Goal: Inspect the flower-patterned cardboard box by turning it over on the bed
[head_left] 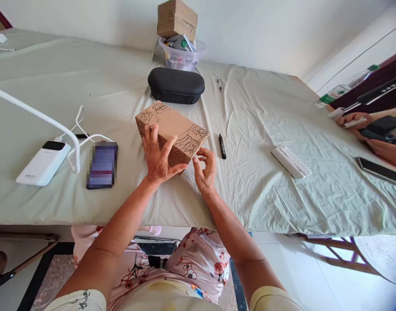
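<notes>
A brown cardboard box with black looping scribbles near its ends sits at an angle in front of me. My left hand holds its near side, fingers spread and bent over the upper edge, thumb stretched to the right. At the box's right corner, my right hand has thumb and forefinger pinched against the edge; its other fingers curl in. The box's underside is hidden. A black marker lies just right of the box. Behind it stands a black zippered case.
Left are a white power bank, a phone and a white curved stand. A pen, filled plastic basket and carton lie farther back. A pale pouch and another person's hands are right.
</notes>
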`<action>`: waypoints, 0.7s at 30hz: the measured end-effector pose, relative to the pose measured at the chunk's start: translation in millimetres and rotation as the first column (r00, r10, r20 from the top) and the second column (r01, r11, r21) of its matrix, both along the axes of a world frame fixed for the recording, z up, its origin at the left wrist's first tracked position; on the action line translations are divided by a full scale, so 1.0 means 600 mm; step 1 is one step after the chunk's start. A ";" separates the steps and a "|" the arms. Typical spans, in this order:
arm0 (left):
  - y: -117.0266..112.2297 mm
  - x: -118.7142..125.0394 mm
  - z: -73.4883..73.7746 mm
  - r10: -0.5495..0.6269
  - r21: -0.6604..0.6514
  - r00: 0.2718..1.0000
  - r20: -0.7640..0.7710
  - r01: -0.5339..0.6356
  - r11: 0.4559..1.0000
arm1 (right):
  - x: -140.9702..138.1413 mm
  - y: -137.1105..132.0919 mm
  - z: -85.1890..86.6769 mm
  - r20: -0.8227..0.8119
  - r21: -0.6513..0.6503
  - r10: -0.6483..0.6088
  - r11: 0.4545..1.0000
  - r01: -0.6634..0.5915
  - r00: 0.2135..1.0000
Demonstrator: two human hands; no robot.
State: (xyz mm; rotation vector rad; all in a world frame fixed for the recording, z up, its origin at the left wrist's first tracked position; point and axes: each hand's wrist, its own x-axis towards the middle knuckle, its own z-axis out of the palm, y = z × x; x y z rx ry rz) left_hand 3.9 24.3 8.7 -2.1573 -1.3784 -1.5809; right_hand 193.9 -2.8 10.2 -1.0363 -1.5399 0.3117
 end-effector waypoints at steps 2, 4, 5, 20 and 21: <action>-0.004 0.010 0.000 -0.009 0.005 1.000 -0.006 0.009 1.000 | 0.008 0.009 -0.002 0.004 -0.013 -0.046 0.999 0.046 0.999; -0.007 0.016 0.001 0.006 -0.022 1.000 -0.007 -0.006 1.000 | 0.020 0.020 -0.006 -0.025 -0.041 -0.090 0.995 0.089 0.996; -0.008 0.017 0.003 0.011 -0.038 1.000 -0.004 -0.011 0.999 | 0.027 0.026 -0.008 -0.051 -0.064 -0.103 0.993 0.100 0.993; -0.027 0.013 0.001 -0.171 0.090 0.982 0.080 0.164 0.982 | 0.035 0.039 -0.012 -0.078 -0.253 0.090 0.961 -0.107 0.993; -0.029 0.013 0.000 -0.186 0.080 0.978 0.092 0.179 0.981 | 0.036 0.038 -0.012 -0.072 -0.277 0.081 0.956 -0.097 0.994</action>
